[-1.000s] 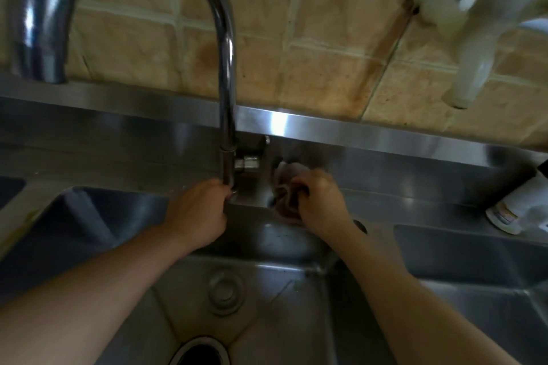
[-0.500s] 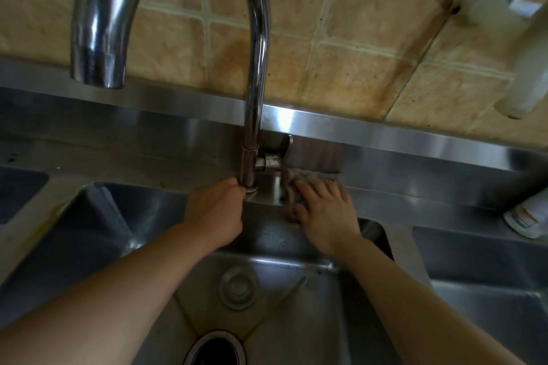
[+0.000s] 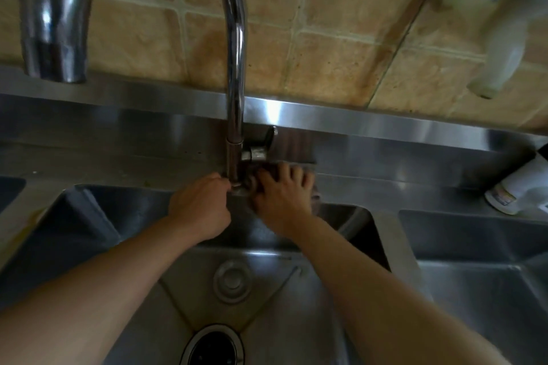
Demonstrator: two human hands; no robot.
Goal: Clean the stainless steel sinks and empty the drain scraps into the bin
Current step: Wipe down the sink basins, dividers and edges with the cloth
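Sink [image 3: 124,225] faucet base [image 3: 235,169]: left hand [image 3: 201,210] clasps it, right hand [image 3: 281,198] presses cloth [image 3: 308,170] flat.

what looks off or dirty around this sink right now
The tiled wall has brownish stains behind the faucet, and a yellowish smear sits on the sink rim at far left. Nothing looks spilled or broken.

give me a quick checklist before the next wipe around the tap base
1. Cloth under right hand, fingers spread flat on it: ok.
2. Left hand curled at faucet base, steadying it: ok.
3. Water off, nothing running from spout: ok.
4. Drain opening free of scraps: cannot tell, dark inside.
5. White bottle on right ledge out of wipe path: ok.
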